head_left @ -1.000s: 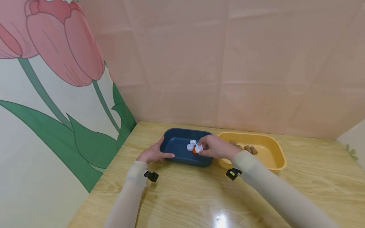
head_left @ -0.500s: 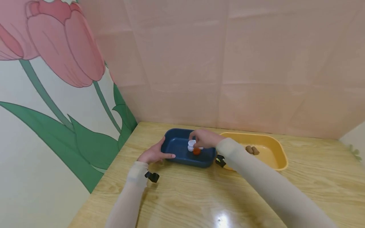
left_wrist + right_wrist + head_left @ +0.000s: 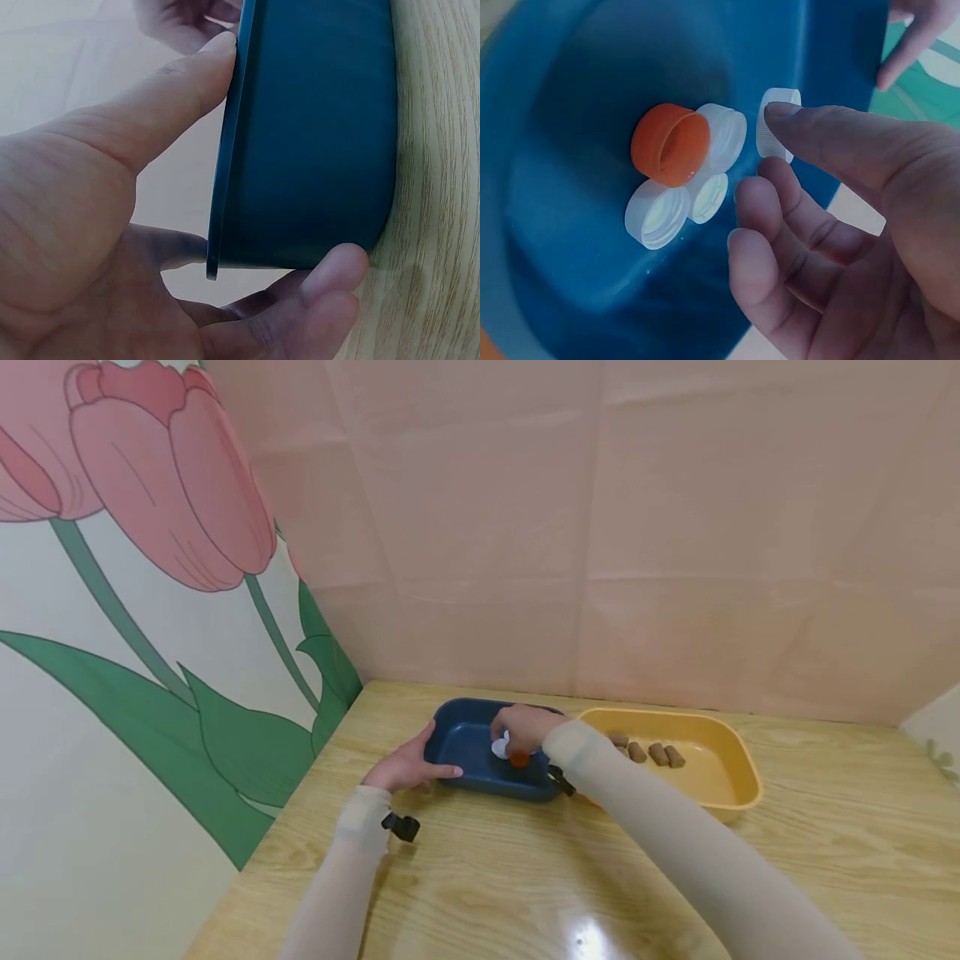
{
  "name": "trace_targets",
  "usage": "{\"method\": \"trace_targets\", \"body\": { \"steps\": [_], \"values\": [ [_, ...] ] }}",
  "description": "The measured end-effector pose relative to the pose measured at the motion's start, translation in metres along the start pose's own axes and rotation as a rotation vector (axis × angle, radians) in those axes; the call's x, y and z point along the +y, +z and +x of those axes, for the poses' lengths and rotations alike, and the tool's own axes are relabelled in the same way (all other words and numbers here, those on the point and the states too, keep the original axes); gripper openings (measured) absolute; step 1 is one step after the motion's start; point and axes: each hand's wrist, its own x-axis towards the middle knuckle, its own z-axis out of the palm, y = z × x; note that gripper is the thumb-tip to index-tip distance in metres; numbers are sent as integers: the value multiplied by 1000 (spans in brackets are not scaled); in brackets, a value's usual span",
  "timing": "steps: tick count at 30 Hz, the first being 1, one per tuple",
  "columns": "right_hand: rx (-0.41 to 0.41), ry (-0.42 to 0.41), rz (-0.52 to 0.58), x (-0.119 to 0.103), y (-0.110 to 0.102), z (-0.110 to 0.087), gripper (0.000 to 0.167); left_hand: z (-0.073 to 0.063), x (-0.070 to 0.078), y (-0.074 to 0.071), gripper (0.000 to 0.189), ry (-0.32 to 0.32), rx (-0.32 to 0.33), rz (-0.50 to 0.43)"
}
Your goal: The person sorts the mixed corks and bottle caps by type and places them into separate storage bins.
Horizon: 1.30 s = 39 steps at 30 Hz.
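Note:
My left hand (image 3: 405,767) holds the left end of a dark blue plastic tray (image 3: 487,786). In the left wrist view its thumb lies against the rim, and other fingers bend round the tray's end. Inside the tray, my right hand (image 3: 525,728) pinches a white ribbed bottle cap (image 3: 773,141) by its thumb; the index finger is mostly hidden. Beside it, in the right wrist view, an orange bottle cap (image 3: 646,144) rests against several white bottle caps (image 3: 656,217) on the tray floor. From the head view, the right hand partly covers these caps.
A yellow tray (image 3: 738,802) stands just right of the blue one, with several brown cork-like cylinders (image 3: 666,755) in it. Both trays sit on a wood-grain table (image 3: 480,877), near the pinkish sheet (image 3: 465,527) behind. A tulip-painted wall (image 3: 187,635) borders the left side.
My right hand has moved left inside the blue tray, from the caps' right side to their far left. More of the orange cap and the corks shows. My left hand stays in place.

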Motion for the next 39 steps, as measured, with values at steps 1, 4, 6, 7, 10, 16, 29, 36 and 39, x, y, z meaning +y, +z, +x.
{"method": "trace_targets", "body": {
  "steps": [1,4,6,7,10,16,29,36,39],
  "values": [
    [-7,2,2,0,2,2,26,0,0,0,111,-1,0,-2],
    [-19,-5,-14,1,6,5,26,-1,-1,1,113,-4,-3,-8],
    [-30,-14,-20,1,8,6,27,-2,-1,1,114,-5,-6,-9],
    [-33,-17,-21,0,9,7,28,-2,-1,1,115,-5,-8,-8],
    [-50,-21,-21,-2,12,8,27,-3,-1,2,114,-3,-8,-3],
    [-90,-3,-28,-11,15,8,25,-5,3,2,111,5,-17,-8],
    [-92,44,-29,-13,19,3,33,-1,2,4,114,10,-27,-11],
    [-52,36,-45,-9,14,4,31,1,0,2,113,5,-21,6],
    [-40,25,-33,-5,10,5,30,2,1,1,112,0,-18,12]
  ]
}}
